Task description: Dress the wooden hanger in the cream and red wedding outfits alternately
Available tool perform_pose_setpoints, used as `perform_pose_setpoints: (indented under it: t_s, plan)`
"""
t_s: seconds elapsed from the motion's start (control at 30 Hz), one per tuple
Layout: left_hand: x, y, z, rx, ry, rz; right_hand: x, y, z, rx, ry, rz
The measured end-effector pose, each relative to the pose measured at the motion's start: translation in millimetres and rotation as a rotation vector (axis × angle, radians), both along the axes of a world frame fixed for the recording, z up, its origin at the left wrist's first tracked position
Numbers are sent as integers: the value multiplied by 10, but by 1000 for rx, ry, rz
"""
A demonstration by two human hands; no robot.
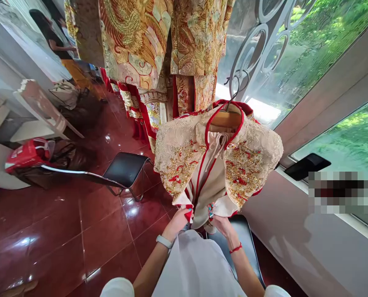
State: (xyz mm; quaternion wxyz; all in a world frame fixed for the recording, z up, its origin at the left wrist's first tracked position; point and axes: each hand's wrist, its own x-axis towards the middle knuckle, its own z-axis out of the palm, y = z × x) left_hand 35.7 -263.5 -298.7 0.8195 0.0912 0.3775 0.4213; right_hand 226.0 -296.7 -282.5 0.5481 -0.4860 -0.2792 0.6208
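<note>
A cream jacket [255,140] with red piping and gold and red beadwork hangs on a hanger [233,94] in front of me. Its front is open, and pale ties [216,142] are knotted at the neck. My left hand [177,222] pinches a red-edged lower corner of the jacket, where white lining shows. On the other side, my right hand [221,225] grips the matching lower end, its fingers partly covered by fabric. I cannot tell whether these ends are cuffs or front panels.
Gold embroidered garments [134,41] hang behind the jacket. One black chair [125,169] stands to the left, another chair [248,239] right below my right hand. A window [320,62] and its sill are on the right. A person [55,41] stands far back left.
</note>
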Motion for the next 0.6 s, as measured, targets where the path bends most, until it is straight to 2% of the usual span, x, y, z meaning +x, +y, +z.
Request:
perform_pose_setpoints:
  t_s: [0.2,0.33,0.47,0.6]
  plan:
    - [-1,-124,100,28,151,6,149,-30,55,-13,8,-6]
    - [-19,-178,155,34,149,12,318,-87,69,4,82,-19]
    - [-39,-188,173,13,134,8,361,-135,37,-87,187,-78]
    - [-52,-152,188,3,170,13,346,-154,7,-74,75,-87]
